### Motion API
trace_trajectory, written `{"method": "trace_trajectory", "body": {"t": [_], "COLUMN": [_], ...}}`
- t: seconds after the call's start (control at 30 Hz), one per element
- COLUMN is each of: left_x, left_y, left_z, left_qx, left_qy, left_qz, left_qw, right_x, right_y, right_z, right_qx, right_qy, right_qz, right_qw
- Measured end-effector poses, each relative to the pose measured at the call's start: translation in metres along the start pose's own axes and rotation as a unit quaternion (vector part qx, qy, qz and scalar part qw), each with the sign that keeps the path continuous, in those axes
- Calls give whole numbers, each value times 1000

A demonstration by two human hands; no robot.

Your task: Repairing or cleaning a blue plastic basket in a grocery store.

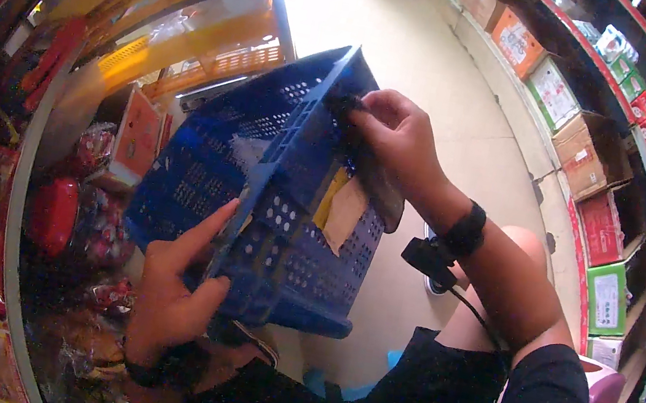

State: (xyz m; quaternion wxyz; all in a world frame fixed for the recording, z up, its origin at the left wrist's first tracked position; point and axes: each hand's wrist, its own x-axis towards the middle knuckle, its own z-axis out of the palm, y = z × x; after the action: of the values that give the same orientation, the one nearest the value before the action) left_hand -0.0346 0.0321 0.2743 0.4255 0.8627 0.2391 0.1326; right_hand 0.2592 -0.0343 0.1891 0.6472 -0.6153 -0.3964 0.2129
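**A:** What is the person holding?

**B:** A blue plastic crate (273, 193), tipped on its side and lifted off the floor (443, 94), so its perforated walls and base face the camera. The plastic is deep blue with rows of small round holes and slotted grids, and a thick rim runs along the upper edge.

**A:** Anything on the crate?

**B:** A tan piece of cardboard or tape (345, 214) is stuck to the outside of the crate, with a yellow strip just beside it. I can't tell which it is; the view is soft there.

**A:** And the hands?

**B:** The left hand (175, 292) is closed on the crate's lower corner, thumb laid up along the edge. The right hand (402, 138) grips the crate's upper rim, fingers curled over a dark spot there. A black band (465, 230) sits on that wrist, with a small black device just below it.

**A:** What surrounds the crate?

**B:** Left of the crate, a shelf holds red packaged goods (56, 212). Right of the crate, across the pale floor, cardboard boxes (587, 156) line another shelf.
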Motion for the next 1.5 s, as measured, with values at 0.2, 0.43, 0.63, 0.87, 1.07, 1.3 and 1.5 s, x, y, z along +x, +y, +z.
{"method": "trace_trajectory", "body": {"t": [0.2, 0.43, 0.63, 0.87, 1.07, 1.3, 1.5], "left_x": [0, -9, -19, -31, -36, -20, -15], "left_y": [-7, -19, -1, 12, 12, 11, -3], "left_z": [13, 42, 51, 57, 28, -1, -6], "left_qx": [69, 79, -10, -100, -92, -181, -174], "left_qy": [-16, -17, 5, 52, 96, 150, 219], "left_qz": [26, 86, 103, 98, -2, -31, -4], "left_qw": [997, 993, 995, 989, 991, 972, 960], "right_x": [7, 8, 0, -5, 5, -7, -28], "right_y": [6, 11, -23, -47, -50, -60, -68], "right_z": [-1, 3, 0, -3, -23, -26, -8], "right_qx": [133, 146, 165, 168, 214, 263, 129], "right_qy": [-37, -50, -98, -174, -121, -147, -229], "right_qz": [98, 147, 95, -13, -21, -60, -143], "right_qw": [985, 977, 977, 970, 969, 952, 954]}}
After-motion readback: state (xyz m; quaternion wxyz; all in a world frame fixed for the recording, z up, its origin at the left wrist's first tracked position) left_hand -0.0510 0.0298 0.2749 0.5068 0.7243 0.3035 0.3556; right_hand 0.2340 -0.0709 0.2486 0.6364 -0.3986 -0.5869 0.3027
